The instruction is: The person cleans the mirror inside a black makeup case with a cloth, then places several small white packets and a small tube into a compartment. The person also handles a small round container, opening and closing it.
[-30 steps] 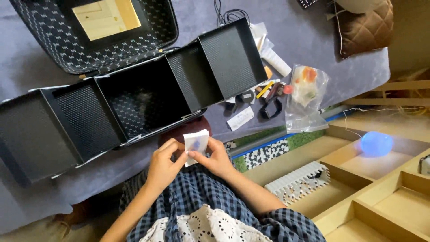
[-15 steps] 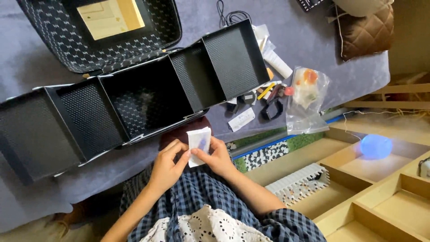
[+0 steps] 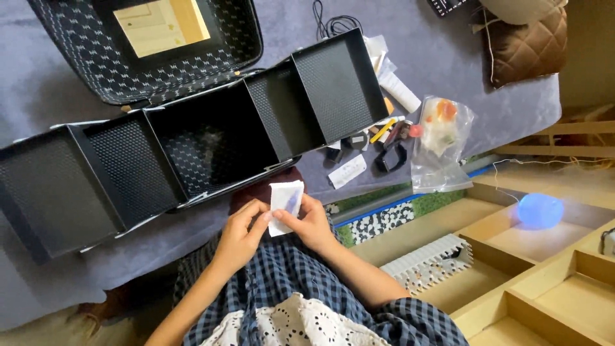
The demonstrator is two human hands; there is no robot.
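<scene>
We are pinching a small white packet [image 3: 284, 206] between left hand [image 3: 240, 234] and right hand [image 3: 315, 224], fingers closed on its lower edges, over our lap beside the open black case [image 3: 192, 141] — probably light, thin, crushable; edges seem safest.

Both hands meet near the centre, slightly toward 6 o'clock, above a lap in blue checked cloth [image 3: 301, 282]. The left hand [image 3: 240, 234] and the right hand [image 3: 314, 224] pinch a small white packet [image 3: 285, 205] between their fingertips, one at each lower edge. Just beyond it, toward 10 o'clock, an open black case [image 3: 192, 147] spreads its empty trays across a grey-blue bed cover [image 3: 448, 57]. At 2 o'clock lie a clear plastic bag [image 3: 441, 144] with small bright things inside, a white tube [image 3: 398, 91] and some little dark items. At 4 o'clock stand wooden compartments [image 3: 551, 282], 1 holding a glowing blue ball [image 3: 540, 210].
</scene>
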